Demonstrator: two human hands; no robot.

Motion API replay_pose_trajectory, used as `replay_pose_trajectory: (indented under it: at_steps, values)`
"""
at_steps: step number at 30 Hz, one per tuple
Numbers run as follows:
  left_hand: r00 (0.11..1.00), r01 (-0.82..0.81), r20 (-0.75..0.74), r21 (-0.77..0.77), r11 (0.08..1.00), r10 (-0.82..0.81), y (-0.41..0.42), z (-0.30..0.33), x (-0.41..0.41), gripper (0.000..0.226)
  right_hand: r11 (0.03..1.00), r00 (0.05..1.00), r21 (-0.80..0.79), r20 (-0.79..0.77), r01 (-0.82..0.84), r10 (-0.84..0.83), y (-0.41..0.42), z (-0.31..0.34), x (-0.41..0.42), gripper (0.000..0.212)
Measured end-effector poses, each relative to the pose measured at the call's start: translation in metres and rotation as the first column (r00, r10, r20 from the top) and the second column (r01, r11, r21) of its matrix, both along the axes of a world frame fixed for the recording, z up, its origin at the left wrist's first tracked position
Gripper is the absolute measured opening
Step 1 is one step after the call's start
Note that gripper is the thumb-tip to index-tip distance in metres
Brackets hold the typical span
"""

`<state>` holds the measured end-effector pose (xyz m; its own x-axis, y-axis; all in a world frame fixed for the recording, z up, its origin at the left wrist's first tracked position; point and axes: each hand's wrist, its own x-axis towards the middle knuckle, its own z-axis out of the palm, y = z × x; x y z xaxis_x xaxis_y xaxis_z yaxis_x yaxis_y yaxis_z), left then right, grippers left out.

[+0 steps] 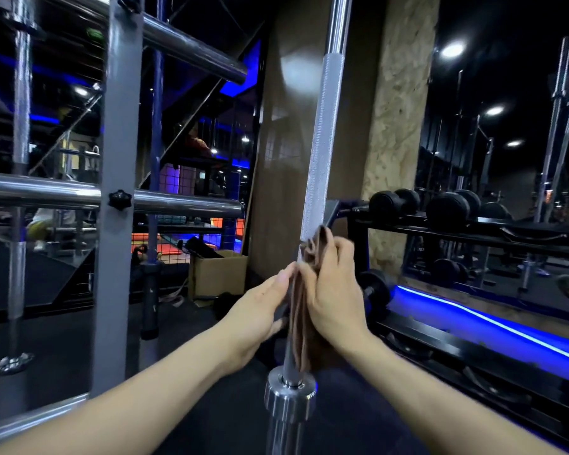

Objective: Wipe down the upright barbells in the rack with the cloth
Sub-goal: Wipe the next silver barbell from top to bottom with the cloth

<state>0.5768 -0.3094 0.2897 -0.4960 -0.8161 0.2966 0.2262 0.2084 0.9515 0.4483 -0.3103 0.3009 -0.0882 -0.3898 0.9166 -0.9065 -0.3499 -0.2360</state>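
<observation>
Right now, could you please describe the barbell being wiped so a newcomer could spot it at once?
Find the brown pillar at centre; the upright barbell stands directly before it. Unlike the other bars nearby, it alone has a brown cloth against its shaft, pressed between the left hand and right hand.

You are facing a brown pillar (286, 133) in a dim gym. Right of it stands a chipboard panel (398, 103), then a black dumbbell rack (473, 228) above a blue light strip (486, 320). Left of the pillar sits a cardboard box (217, 274) on dark floor (191, 336), beside a grey upright post (117, 198).
</observation>
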Motion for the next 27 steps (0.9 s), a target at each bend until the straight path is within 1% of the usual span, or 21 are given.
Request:
replay_pose_trajectory:
  at_steps: [1, 3, 4, 5, 7, 9, 11, 13, 15, 17, 19, 21, 23, 25, 27]
  values:
    - [1.000, -0.003, 0.011, 0.003, 1.000, 0.003, 0.000, -0.001, 0.001, 0.033, 0.998, 0.999, -0.040, 0.010, 0.039, -0.039, -0.002, 0.020, 0.005, 0.067]
    - [1.000, -0.012, 0.025, 0.013, 1.000, 0.012, -0.006, -0.003, 0.003, 0.036, 0.976, 0.980, -0.081, 0.011, 0.200, -0.200, -0.010, 0.062, 0.015, 0.065]
    - [1.000, -0.011, 0.028, 0.029, 1.000, 0.010, -0.009, -0.003, 0.005, 0.037, 0.951, 0.958, -0.117, 0.005, 0.286, -0.288, -0.014, 0.076, 0.018, 0.066]
    - [0.999, -0.009, 0.031, 0.038, 0.999, 0.008, -0.011, -0.003, 0.007, 0.038, 0.932, 0.944, -0.162, 0.004, 0.326, -0.329, -0.017, 0.080, 0.021, 0.066]
    - [1.000, -0.002, 0.029, 0.043, 0.999, 0.001, -0.016, -0.004, 0.010, 0.042, 0.916, 0.944, -0.239, 0.009, 0.322, -0.329, -0.023, 0.065, 0.019, 0.064]
    - [0.999, 0.002, 0.037, 0.046, 0.999, -0.004, -0.019, -0.007, 0.013, 0.045, 0.914, 0.944, -0.257, -0.016, 0.313, -0.328, -0.027, 0.029, 0.014, 0.064]
    - [0.999, 0.003, 0.048, 0.045, 0.999, -0.005, -0.017, -0.010, 0.013, 0.042, 0.935, 0.952, -0.213, -0.051, 0.286, -0.302, -0.023, -0.007, 0.011, 0.065]
    - [0.999, -0.006, 0.048, 0.046, 0.999, 0.003, -0.012, -0.013, 0.011, 0.040, 0.949, 0.954, -0.147, -0.071, 0.278, -0.291, -0.018, -0.028, 0.010, 0.068]
    - [0.999, -0.009, 0.050, 0.041, 0.999, 0.007, -0.008, -0.013, 0.011, 0.041, 0.955, 0.955, -0.135, -0.099, 0.264, -0.278, -0.017, -0.025, 0.008, 0.069]
    - [0.999, 0.000, 0.054, 0.048, 0.999, -0.003, -0.007, -0.011, 0.011, 0.041, 0.946, 0.952, -0.184, -0.102, 0.267, -0.288, -0.018, -0.001, 0.009, 0.069]
    - [0.999, 0.000, 0.043, 0.054, 0.999, -0.002, -0.011, -0.011, 0.012, 0.040, 0.917, 0.937, -0.240, -0.066, 0.318, -0.343, -0.022, 0.030, 0.012, 0.067]
    - [0.999, -0.006, 0.035, 0.065, 0.998, 0.004, -0.014, -0.012, 0.013, 0.037, 0.890, 0.920, -0.277, -0.049, 0.362, -0.390, -0.026, 0.040, 0.014, 0.065]
    - [1.000, -0.001, 0.028, 0.069, 0.998, -0.001, -0.016, -0.016, 0.013, 0.035, 0.892, 0.922, -0.291, -0.076, 0.344, -0.380, -0.031, 0.024, 0.012, 0.063]
    - [1.000, 0.006, 0.020, 0.071, 0.997, -0.008, -0.017, -0.019, 0.013, 0.035, 0.905, 0.931, -0.297, -0.111, 0.303, -0.348, -0.031, -0.006, 0.008, 0.062]
    - [1.000, 0.018, 0.016, 0.076, 0.997, -0.019, -0.014, -0.021, 0.013, 0.036, 0.925, 0.936, -0.269, -0.156, 0.268, -0.317, -0.027, -0.031, 0.006, 0.062]
